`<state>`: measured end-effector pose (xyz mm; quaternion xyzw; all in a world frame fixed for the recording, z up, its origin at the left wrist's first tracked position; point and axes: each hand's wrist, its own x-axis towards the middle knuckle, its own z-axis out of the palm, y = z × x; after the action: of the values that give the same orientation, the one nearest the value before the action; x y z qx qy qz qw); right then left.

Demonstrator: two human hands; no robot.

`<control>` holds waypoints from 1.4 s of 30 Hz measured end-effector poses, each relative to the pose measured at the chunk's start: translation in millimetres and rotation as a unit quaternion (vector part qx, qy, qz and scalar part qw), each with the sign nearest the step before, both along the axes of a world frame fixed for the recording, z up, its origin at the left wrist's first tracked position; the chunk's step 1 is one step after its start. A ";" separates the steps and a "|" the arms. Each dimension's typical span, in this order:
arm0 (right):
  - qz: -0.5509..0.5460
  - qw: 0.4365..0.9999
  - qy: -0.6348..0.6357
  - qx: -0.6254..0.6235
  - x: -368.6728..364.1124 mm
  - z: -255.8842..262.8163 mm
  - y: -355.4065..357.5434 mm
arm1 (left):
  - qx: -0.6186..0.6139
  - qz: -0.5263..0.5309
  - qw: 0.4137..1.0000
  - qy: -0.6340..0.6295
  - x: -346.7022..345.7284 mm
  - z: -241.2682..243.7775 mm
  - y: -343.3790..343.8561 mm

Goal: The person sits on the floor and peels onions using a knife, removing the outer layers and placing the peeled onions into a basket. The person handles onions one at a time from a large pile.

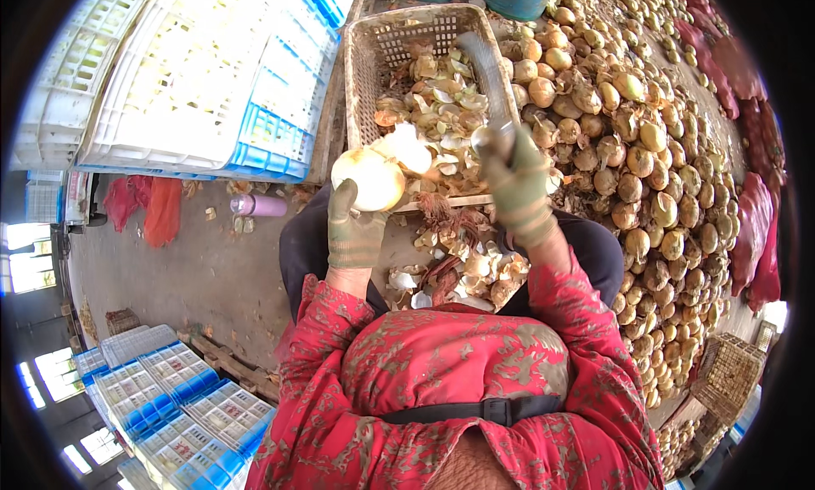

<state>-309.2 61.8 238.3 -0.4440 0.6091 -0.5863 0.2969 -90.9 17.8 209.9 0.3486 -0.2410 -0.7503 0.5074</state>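
My gloved left hand (355,226) holds a large pale onion (368,179) over the near left corner of a plastic basket (354,89). Onion skins and peelings (449,102) lie inside the basket. My gloved right hand (519,188), blurred, grips the handle of a knife (487,76), whose broad blade points away over the basket's right side. The knife and the onion are apart. A bright, blurred pale piece (411,149) shows just right of the onion. More skins (484,270) lie on the floor between my knees.
A big heap of unpeeled onions (637,159) spreads along the right. White and blue plastic crates (280,108) stand at the upper left, others (184,413) at the lower left. A pink bottle (258,205) and red mesh bags (162,213) lie on the left floor. Blue-green tubs (512,0) stand beyond the basket.
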 end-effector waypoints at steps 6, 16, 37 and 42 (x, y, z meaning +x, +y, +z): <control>0.132 0.934 0.331 0.012 51.6 -17.8 8.6 | -0.077 0.032 0.996 -0.036 -4.9 0.2 -0.4; 0.141 0.908 0.390 0.057 50.1 -34.6 1.4 | -0.050 0.055 0.997 -0.012 -17.5 12.5 2.5; 0.149 0.927 0.341 -0.047 6.9 -6.3 13.7 | -0.052 -0.069 0.996 -0.018 23.6 34.9 2.4; 0.177 0.885 0.427 -0.056 1.8 -4.9 14.1 | -0.071 -0.097 0.990 -0.072 20.0 31.1 -2.2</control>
<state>-307.4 75.9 233.4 -0.7678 0.5544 -0.3107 0.0816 -70.9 15.6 241.0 0.3402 -0.3622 -0.7499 0.4368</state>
